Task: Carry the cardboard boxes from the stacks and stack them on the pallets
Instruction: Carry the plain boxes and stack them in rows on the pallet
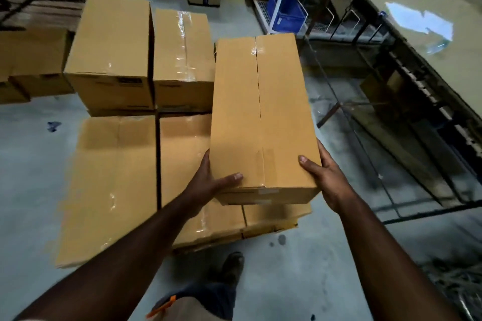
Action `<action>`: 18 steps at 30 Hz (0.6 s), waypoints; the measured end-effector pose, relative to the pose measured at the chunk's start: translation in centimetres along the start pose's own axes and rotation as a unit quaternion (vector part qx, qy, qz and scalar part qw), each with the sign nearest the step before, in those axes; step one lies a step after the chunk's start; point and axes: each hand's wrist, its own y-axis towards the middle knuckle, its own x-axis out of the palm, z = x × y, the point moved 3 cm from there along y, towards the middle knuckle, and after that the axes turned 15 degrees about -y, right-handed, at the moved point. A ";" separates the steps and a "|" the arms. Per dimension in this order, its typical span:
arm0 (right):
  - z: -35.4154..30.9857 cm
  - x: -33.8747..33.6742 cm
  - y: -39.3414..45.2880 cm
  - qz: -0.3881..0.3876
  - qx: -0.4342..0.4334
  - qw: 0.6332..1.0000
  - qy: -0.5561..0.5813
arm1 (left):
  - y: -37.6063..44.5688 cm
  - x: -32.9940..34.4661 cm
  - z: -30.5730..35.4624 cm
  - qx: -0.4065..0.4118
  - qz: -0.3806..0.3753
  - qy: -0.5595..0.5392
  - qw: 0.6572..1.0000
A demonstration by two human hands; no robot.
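Both hands clamp the near end of one long cardboard box, held over the right near part of the stack.

Left hand [208, 182] grips the box's [260, 117] near left corner, thumb on the top face, fingers hidden down the side; right hand [323, 177] mirrors it at the near right corner. Box lies lengthwise, far end towards the taped upper boxes [140, 52], above the lower layer of boxes [112, 185]; whether it rests on them I cannot tell. Pallet itself not visible. Judgement: stiff corrugated walls, sealed centre seam, so squeezing the sides should hold. Weight unknown, but the length puts load far from the grip. Glossy tape looks slippery; bare card at corners or under the bottom edge is the better hold.
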 end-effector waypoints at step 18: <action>5.6 -13.7 28.3 -0.234 -0.050 0.960 -0.146 | 25.1 9.7 2.7 -0.038 0.087 0.080 0.992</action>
